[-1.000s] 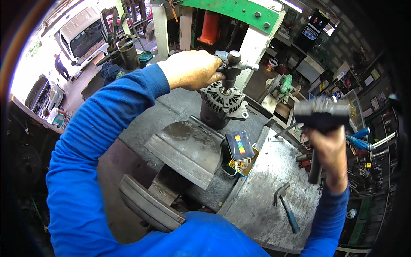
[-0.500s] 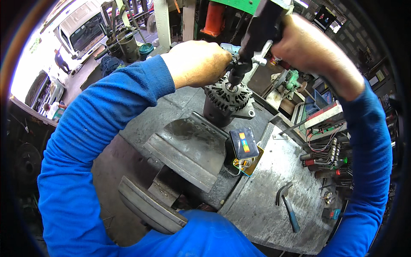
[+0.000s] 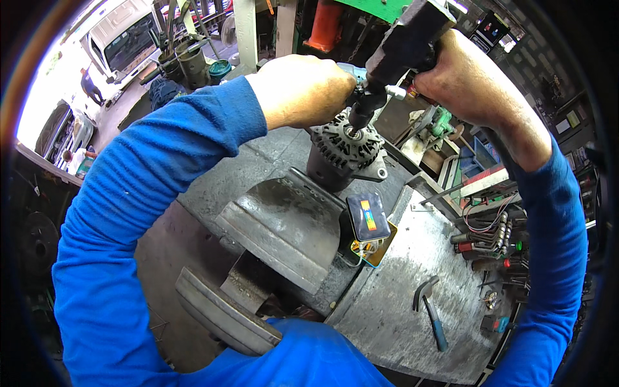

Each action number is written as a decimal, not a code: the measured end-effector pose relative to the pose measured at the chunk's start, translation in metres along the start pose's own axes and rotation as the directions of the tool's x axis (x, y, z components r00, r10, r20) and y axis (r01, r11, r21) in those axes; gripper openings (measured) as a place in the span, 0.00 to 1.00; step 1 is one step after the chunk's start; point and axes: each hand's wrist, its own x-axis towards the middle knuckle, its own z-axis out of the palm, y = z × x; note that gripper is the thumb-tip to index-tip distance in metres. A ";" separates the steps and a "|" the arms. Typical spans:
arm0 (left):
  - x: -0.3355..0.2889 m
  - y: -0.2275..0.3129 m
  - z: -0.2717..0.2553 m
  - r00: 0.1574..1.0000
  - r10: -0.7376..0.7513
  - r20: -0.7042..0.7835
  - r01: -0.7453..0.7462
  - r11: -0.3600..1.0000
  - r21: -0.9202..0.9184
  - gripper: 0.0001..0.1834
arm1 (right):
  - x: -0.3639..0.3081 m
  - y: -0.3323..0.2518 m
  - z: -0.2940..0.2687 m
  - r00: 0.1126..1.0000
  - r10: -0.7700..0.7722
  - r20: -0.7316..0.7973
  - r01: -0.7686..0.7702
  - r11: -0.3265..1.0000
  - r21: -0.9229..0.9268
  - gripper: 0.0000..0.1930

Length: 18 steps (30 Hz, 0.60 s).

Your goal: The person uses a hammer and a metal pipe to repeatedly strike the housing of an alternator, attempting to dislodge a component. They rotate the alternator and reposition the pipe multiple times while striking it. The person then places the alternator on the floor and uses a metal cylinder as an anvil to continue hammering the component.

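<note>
My left hand (image 3: 308, 91) is closed around a socket tool, largely hidden by the fingers. A silver rod end (image 3: 395, 92) sticks out beside the fist, and a black socket (image 3: 362, 112) points down. Beneath it stands an alternator (image 3: 351, 148) with a slotted metal housing; the socket sits over its central shaft. My right hand (image 3: 461, 80) is closed on a heavy black hammer (image 3: 409, 45), whose blocky head is just above the socket tool. Its handle is hidden, and I cannot tell whether head and tool touch.
A bench vise (image 3: 284, 226) is in front of the alternator. To its right are a small black case (image 3: 369, 217) over an open box and a claw hammer (image 3: 431, 313) on the metal bench (image 3: 393, 316). Hand tools (image 3: 503, 238) line the right edge. A person (image 3: 91, 86) stands far left.
My right hand, blurred before, is now sharp and slightly lower and to the right. The hammer head has shifted right and down a little. My left hand stays closed on the socket tool.
</note>
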 end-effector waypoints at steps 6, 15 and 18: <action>-0.001 0.002 -0.003 1.000 0.022 -0.018 -0.021 0.999 0.035 0.10 | -0.004 -0.005 -0.001 0.997 0.069 0.025 -0.069 0.997 -0.017 0.22; -0.003 0.004 -0.002 1.000 0.020 -0.012 -0.020 0.999 0.039 0.10 | -0.005 0.007 -0.012 0.996 0.050 0.070 -0.049 0.999 -0.010 0.19; -0.002 0.003 -0.002 0.999 0.045 -0.013 -0.044 0.997 0.066 0.10 | -0.013 0.020 0.003 0.989 0.117 0.087 -0.114 0.993 -0.042 0.20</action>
